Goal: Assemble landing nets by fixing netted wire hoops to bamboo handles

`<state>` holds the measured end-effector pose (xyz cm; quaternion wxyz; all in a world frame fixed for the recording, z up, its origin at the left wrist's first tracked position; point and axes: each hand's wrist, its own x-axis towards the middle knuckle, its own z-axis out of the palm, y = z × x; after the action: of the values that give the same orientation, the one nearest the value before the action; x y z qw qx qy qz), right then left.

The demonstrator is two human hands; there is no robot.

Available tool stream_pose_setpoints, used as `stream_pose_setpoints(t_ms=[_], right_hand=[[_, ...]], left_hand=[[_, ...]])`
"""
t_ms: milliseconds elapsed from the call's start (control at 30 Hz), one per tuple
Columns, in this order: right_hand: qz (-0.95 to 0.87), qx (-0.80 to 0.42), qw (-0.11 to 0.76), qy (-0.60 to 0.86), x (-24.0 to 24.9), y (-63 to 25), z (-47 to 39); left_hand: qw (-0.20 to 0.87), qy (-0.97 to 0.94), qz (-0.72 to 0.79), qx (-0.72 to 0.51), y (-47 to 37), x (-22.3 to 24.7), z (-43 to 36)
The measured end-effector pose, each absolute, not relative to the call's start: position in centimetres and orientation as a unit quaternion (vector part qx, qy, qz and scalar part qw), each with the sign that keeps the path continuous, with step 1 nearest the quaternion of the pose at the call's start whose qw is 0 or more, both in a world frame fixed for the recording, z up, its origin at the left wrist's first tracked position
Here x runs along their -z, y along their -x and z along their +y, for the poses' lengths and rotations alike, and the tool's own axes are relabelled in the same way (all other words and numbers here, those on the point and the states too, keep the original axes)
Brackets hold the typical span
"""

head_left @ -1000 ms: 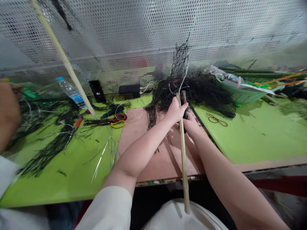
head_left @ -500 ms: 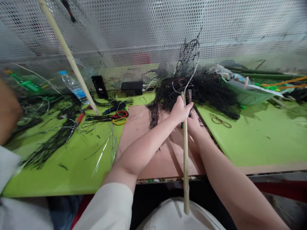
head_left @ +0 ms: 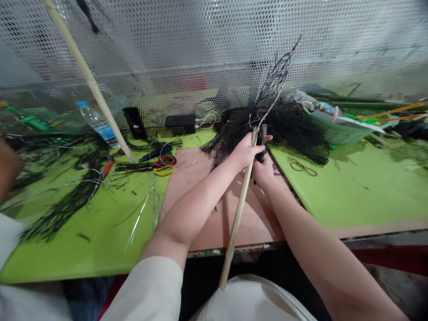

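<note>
My left hand is closed round the upper part of a pale wooden stick, which slants down to my lap. A bent silver wire rises from the stick's top, with a piece of black netting hanging along it. Just to the right, my right hand is closed on dark-handled pliers. Their jaws are close beside the stick's top; whether they grip the wire I cannot tell. Behind both hands lies a pile of black netting.
A pinkish board lies under my arms on the green table. Scissors, loose wires, a phone and a water bottle are on the left. A green basket stands right. A co-worker's arm shows far left.
The stick's lower end has swung left, while the wire and netting at its top lean further right. My right hand has turned a little with the pliers. The view has shifted slightly.
</note>
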<state>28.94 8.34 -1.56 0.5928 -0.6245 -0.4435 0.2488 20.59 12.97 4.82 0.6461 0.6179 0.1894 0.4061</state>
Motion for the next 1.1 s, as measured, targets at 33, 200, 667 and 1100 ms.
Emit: stream_pose_setpoints(t_ms=[33,200,667,1100], right_hand=[[-0.440,-0.247,0.595,0.626,1.4,-29.0,8.3],[-0.425,-0.242,0.600,0.633,0.3,-28.8,7.9],[-0.505,-0.291,0.606,0.541,-11.0,-24.5,1.3],[-0.409,-0.507,0.563,0.509,-17.3,-24.8,-6.7]], left_hand=[[0.650,-0.614,0.178,-0.411,-20.6,-4.8,13.1],[0.627,-0.619,0.163,-0.444,-20.7,-5.1,13.2],[0.430,-0.737,0.113,-0.509,-16.0,-15.0,7.6],[0.298,-0.799,0.141,-0.503,-15.6,-18.4,1.9]])
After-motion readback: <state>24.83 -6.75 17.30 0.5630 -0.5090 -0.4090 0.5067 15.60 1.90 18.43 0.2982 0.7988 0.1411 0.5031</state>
